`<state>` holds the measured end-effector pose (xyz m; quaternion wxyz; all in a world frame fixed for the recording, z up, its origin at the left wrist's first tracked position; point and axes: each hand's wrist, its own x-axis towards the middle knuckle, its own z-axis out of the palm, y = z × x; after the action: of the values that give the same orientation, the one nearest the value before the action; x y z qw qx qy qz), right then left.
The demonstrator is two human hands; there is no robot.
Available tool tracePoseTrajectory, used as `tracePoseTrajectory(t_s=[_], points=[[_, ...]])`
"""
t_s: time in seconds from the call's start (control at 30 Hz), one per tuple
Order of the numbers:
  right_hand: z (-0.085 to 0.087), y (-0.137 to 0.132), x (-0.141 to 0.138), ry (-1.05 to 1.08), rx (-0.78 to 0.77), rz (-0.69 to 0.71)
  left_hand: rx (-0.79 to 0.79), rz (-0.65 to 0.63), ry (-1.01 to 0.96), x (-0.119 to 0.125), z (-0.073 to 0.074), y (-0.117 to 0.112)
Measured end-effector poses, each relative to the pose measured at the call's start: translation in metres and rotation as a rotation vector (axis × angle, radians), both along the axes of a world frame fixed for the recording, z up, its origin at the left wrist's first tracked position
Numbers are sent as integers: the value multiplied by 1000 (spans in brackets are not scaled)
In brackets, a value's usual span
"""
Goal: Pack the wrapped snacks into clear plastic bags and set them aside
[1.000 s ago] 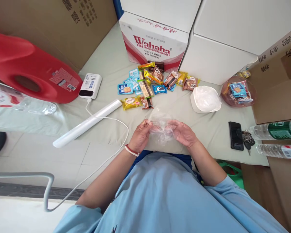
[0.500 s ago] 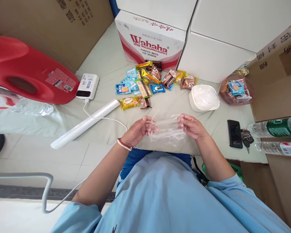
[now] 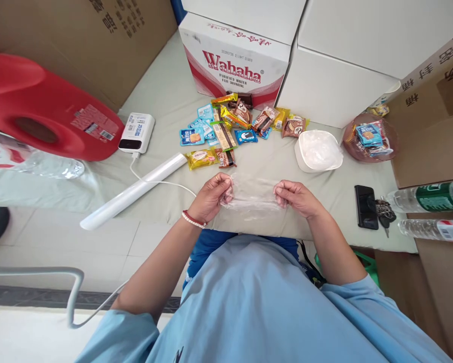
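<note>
A clear plastic bag (image 3: 252, 197) is stretched flat between my two hands just above the near edge of the cloth-covered table (image 3: 166, 101). My left hand (image 3: 211, 196), with a bead bracelet at the wrist, pinches the bag's left edge. My right hand (image 3: 296, 198) pinches its right edge. Both hands are closed on the film. A pile of small wrapped snacks (image 3: 234, 126) lies on the table beyond the bag, apart from my hands.
A white bowl (image 3: 318, 151) sits right of the snacks, and a pink bag of snacks (image 3: 370, 138) beyond it. A roll of film (image 3: 133, 191), a power bank (image 3: 137, 132), a red jug (image 3: 41, 108), a phone (image 3: 364, 206) with keys, bottles (image 3: 430, 199) and cardboard boxes (image 3: 234, 63) ring the table.
The bag was crumpled between my hands close together; my hands have moved apart and pulled it out flat and wide.
</note>
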<state>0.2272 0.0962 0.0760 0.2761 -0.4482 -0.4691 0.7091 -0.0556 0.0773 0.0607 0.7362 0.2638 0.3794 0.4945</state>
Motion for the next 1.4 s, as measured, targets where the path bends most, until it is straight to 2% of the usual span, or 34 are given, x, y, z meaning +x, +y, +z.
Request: tracePoseTrajectory(t_s=[0.1,0.2,0.23,0.27,0.3,0.4,0.47,0.57,0.67,0.73,0.8,0.83,0.87,0.93,1.0,1.03,1.1,1.13,1.17,1.23,1.3,1.33,1.4], points=[[11,10,6,-18,25,-18,96,-90,60,-5,5,4],[17,14,5,3,101,2,165,-371,199,-6,7,5],[18,14,3,27,147,3,175,-426,252,-6,6,5],[18,14,1,63,185,-8,178,-424,280,-5,5,4],[17,13,-1,105,202,-25,171,-365,274,-4,4,3],[16,10,-5,191,115,-76,133,-50,83,-4,3,1],[15,8,-7,162,45,-103,116,48,-39,-7,3,2],[18,9,-4,61,-19,-89,86,16,-57,-12,5,4],[22,17,6,-26,-38,7,99,-48,136,-20,4,9],[27,27,14,-105,80,-5,179,-127,374,-27,4,15],[34,39,21,-216,336,-119,315,-189,613,-36,8,22],[38,44,24,-274,496,-194,406,-181,723,-40,13,26],[43,48,27,-326,657,-269,509,-136,829,-44,19,29],[53,52,34,-382,932,-386,738,49,1059,-49,33,29],[56,50,42,-359,1101,-428,968,259,1301,-51,45,21],[54,46,47,-338,1146,-416,1082,344,1400,-50,47,14],[41,37,59,-328,1175,-324,1314,419,1520,-47,40,-6],[29,31,64,-349,1161,-255,1434,391,1524,-44,32,-17],[15,26,68,-384,1132,-182,1505,311,1513,-42,21,-28],[-16,15,75,-469,1048,-46,1480,20,1533,-38,-4,-49],[-42,7,77,-547,963,45,1354,-244,1550,-38,-26,-64],[-51,4,77,-579,933,63,1272,-322,1552,-38,-34,-69],[-57,2,73,-620,916,37,1098,-387,1554,-37,-41,-72]])
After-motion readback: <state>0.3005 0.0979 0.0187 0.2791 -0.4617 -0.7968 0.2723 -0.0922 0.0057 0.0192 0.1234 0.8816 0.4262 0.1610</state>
